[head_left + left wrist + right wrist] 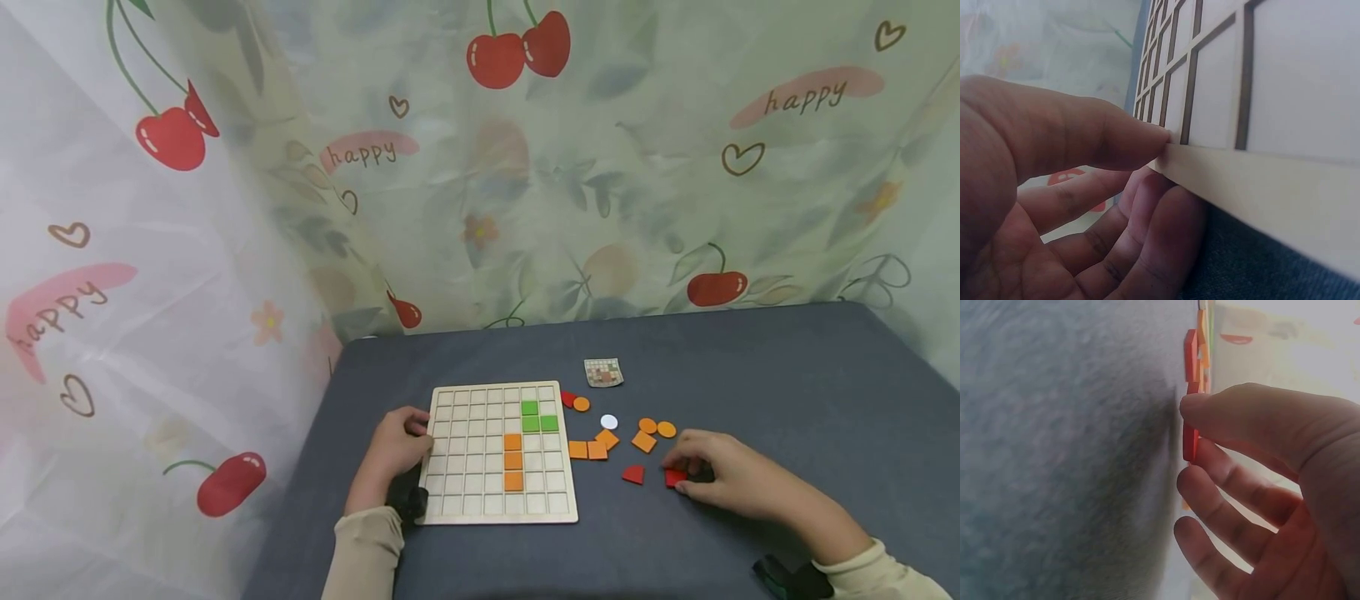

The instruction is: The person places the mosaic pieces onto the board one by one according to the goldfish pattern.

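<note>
Cream sleeves [365, 550] enter along the bottom of the frame. At lower centre, the left hand [393, 440] pinches a grid board [457, 458] by its left edge; green squares [530, 423] sit in its cells. At lower right, the right hand [727, 471] pinches a red piece [672, 479] between thumb and finger, near a red wedge [633, 475].

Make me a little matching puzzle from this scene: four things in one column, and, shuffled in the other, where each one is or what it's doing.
Column one
1. Left grip
2. Right grip
3. Green tiles
4. Picture card

Column two
A. Lying on the table, off the board
B. Pinching a red piece
C. Holding the board's left edge
D. Set in the board's cells

Pairs: 1-C, 2-B, 3-D, 4-A
</note>
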Motion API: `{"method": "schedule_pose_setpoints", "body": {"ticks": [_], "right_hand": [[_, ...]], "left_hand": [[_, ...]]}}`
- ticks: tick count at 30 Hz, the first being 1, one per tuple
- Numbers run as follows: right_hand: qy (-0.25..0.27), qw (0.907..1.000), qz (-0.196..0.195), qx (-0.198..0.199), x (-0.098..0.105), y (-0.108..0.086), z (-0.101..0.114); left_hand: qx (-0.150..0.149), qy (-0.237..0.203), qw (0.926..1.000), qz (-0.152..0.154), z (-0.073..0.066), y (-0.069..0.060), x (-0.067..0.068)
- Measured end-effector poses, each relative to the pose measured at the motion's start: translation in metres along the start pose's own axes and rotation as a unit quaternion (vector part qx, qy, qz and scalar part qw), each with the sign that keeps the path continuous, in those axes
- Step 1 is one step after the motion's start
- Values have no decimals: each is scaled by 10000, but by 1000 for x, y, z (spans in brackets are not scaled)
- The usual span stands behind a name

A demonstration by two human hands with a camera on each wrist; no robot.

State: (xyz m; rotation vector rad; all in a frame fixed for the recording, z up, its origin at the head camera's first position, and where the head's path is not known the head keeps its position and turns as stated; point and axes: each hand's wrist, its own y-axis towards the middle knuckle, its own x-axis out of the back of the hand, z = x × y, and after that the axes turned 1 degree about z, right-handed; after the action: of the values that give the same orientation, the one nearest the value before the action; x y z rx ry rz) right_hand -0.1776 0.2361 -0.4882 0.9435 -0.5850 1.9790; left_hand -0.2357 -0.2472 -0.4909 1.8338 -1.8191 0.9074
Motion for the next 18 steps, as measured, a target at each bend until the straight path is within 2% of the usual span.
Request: {"method": "schedule_pose_setpoints", "body": {"ticks": [6, 18], "right_hand": [[-17, 9996, -80, 270, -1, 8, 9], [-250, 9962, 33, 834, -12, 41, 41]], "left_hand": [[-17, 25, 10000, -9, 1, 0, 1], [-14, 31, 10000, 7, 1, 2, 0]]}}
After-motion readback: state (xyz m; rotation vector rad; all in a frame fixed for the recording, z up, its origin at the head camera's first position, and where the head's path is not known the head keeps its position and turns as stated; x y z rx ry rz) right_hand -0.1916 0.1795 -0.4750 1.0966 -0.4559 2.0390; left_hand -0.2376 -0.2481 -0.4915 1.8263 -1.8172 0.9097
